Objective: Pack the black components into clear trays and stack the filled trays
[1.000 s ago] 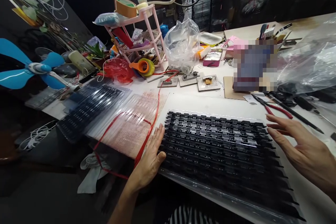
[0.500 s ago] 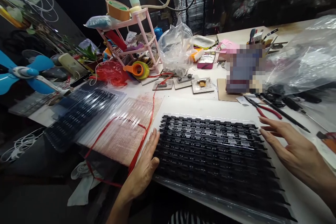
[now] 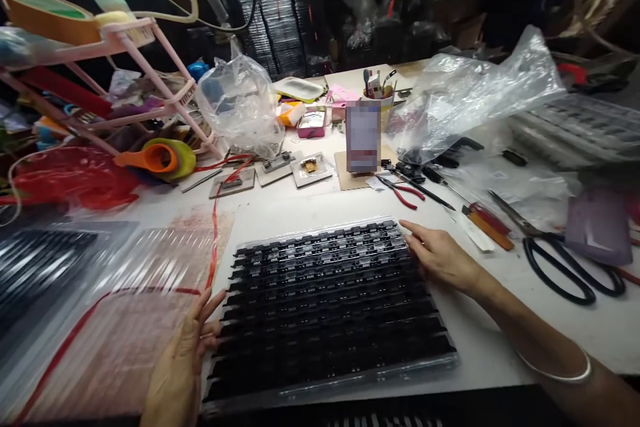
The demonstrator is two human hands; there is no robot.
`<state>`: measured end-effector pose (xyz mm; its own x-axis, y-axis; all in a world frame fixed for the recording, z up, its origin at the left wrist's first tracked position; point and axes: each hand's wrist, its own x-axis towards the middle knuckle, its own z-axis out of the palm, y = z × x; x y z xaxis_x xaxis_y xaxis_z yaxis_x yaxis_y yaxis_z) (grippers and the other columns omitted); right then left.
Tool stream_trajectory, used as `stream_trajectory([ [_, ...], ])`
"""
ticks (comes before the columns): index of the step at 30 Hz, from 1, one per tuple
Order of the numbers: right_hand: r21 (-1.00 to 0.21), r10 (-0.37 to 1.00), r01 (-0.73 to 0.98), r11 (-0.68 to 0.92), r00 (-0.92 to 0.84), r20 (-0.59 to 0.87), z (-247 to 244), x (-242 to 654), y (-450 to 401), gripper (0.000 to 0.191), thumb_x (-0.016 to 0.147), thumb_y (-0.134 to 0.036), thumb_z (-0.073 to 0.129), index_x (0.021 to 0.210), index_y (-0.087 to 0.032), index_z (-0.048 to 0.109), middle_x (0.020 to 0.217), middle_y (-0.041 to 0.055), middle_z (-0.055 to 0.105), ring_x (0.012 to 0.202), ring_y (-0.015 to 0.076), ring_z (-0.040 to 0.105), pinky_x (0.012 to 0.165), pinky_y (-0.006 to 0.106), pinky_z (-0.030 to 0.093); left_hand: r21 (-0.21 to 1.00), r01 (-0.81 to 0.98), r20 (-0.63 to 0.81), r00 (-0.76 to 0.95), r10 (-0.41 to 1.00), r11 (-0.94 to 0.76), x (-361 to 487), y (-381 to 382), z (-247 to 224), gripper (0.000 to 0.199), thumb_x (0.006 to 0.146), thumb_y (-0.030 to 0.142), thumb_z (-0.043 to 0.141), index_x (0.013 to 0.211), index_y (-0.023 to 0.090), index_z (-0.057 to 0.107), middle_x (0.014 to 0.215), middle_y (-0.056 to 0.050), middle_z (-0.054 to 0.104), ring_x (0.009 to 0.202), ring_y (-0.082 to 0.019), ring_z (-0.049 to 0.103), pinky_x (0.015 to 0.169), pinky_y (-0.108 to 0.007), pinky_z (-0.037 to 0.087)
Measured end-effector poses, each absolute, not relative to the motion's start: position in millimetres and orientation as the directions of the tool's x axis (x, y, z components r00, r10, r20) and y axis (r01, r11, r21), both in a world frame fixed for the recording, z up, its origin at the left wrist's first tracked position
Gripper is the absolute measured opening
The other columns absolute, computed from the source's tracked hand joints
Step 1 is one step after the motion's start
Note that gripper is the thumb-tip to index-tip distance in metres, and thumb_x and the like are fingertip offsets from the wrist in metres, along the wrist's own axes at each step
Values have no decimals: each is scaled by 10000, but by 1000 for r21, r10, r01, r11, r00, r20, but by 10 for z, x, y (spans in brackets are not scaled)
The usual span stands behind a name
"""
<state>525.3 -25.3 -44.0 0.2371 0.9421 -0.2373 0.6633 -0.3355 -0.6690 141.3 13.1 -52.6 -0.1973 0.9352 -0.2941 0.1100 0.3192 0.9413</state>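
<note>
A clear plastic tray [image 3: 360, 379] lies on the white tabletop before me, filled with rows of small black parts [image 3: 320, 293]. My left hand [image 3: 183, 350] is at its left side, fingers apart and their tips close to the edge; firm contact cannot be made out. On the far right corner rests my right hand [image 3: 443, 259], index finger stretched along the edge and the other fingers bent beneath it. Neither hand is visibly closed round anything. A red strap [image 3: 213, 247] runs along the table left of the tray.
Red-handled pliers [image 3: 403, 193], a screwdriver [image 3: 465, 200] and large scissors [image 3: 555, 240] lie to the right. Behind the tray are several small metal plates [image 3: 310, 170] and a blurred-out upright device [image 3: 363, 137]. A pink rack [image 3: 135, 53] stands back left; another filled tray [image 3: 45, 273] lies left.
The view has swung right, bringing the scissors into sight. The tray now sits turned relative to the view, its right side farther off. Both hands stay at its sides; the right has closed up to the edge.
</note>
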Motion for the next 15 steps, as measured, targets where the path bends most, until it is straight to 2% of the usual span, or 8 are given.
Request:
stream_trajectory([
  [2,-745,923,545,-385,210,-323,-441,5254,-322,523,903,-350,343,1359,-112,444,448,-24,540,409,183,559,445,301,479,915,56,-376,-230,897,398,1371,172,-538,600,683,585,677,1201,292,603,1138,24,670,681,-74,533,597,-111,468],
  [6,-839,879,264,-475,96,-467,-501,5287,-484,566,903,-340,406,1436,-175,311,533,-45,547,372,132,556,328,217,425,904,30,-413,-200,888,427,1362,211,-503,555,601,574,739,1075,290,683,1151,20,666,606,-62,502,482,-112,435],
  [11,-882,882,-2,-471,5,-471,-592,5382,-539,621,900,-343,458,1462,-203,232,615,-37,569,431,128,612,348,190,454,915,-10,-395,-234,888,404,1403,250,-406,496,564,540,766,979,272,719,1136,16,680,708,-114,587,491,-138,463],
  [15,-880,887,-120,-460,-17,-462,-623,5426,-533,625,882,-354,508,1443,-210,273,611,-26,593,450,126,623,328,150,411,899,32,-415,-256,873,437,1468,228,-346,544,615,579,714,1060,269,686,1100,10,696,963,-185,611,581,-144,507],
])
